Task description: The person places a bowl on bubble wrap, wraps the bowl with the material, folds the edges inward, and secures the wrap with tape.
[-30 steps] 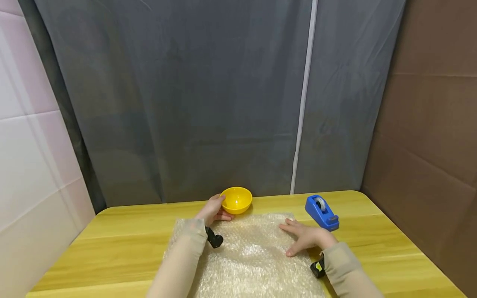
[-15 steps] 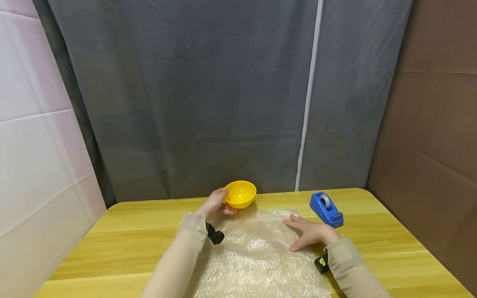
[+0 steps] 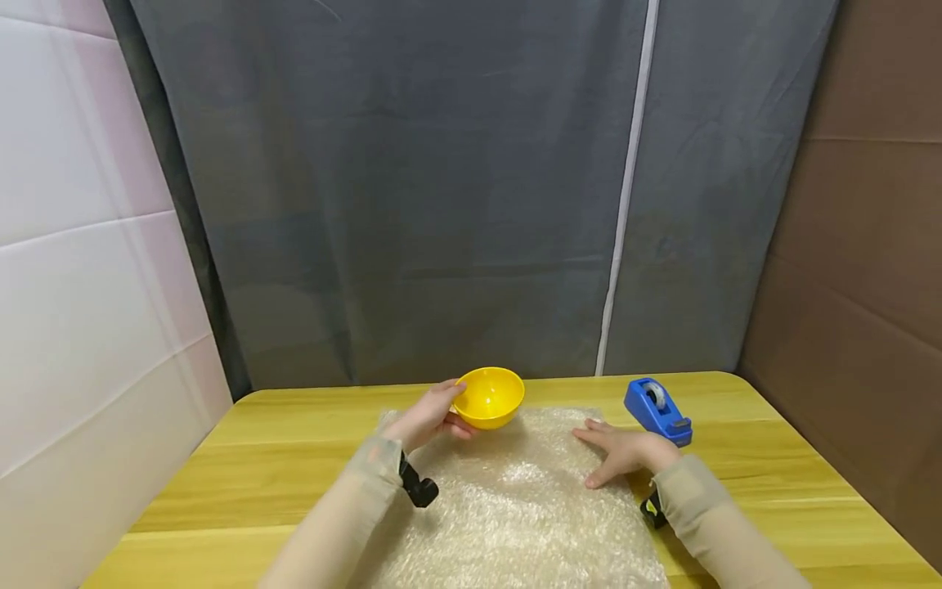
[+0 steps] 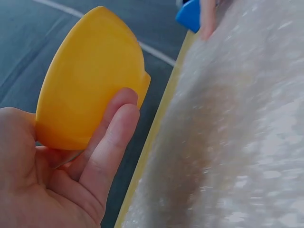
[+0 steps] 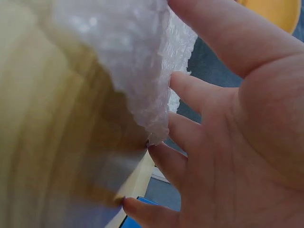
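Holding glossy yellow bowl [image 3: 490, 399] near far edge of clear bubble wrap [image 3: 515, 532]
Left hand [image 3: 430, 419] pinching it, right hand [image 3: 624, 451] splayed on wrap's right edge

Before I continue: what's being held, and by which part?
The left hand holds the yellow bowl by the left side of its rim. The right hand holds nothing, only touching the bubble wrap.

Gap over bubble wrap [image 3: 522, 515] between bowl [image 3: 489, 401] and right grip [image 3: 624, 452]; tape dispenser [image 3: 657, 413] blocks just beyond.
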